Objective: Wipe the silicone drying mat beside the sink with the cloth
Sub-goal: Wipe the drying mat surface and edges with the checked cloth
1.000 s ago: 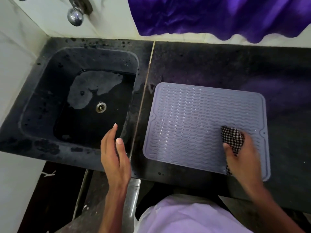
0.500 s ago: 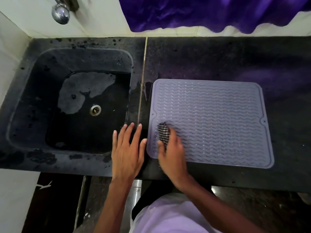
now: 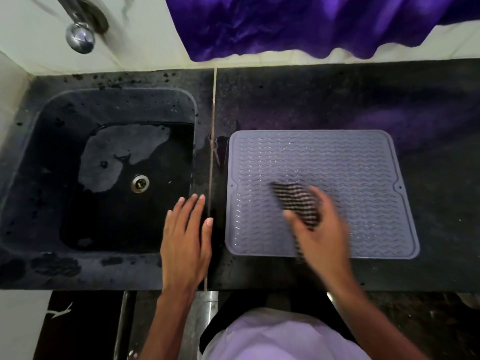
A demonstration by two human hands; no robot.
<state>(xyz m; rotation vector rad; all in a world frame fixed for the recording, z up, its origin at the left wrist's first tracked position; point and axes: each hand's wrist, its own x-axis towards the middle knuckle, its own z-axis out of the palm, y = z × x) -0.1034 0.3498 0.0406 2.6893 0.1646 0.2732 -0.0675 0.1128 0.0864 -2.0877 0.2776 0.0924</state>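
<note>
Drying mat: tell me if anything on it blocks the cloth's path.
Nothing visible does. The right hand holds the cloth on the mat, near its middle; the left hand lies flat on the counter beside the mat, off it.

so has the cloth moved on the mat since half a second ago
Yes. The cloth, held by the right hand, has slid right, from the left edge of the mat by the sink toward the mat's middle.

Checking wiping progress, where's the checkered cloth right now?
In the head view, the checkered cloth is on the drying mat, left of centre, held by the right hand.
</note>
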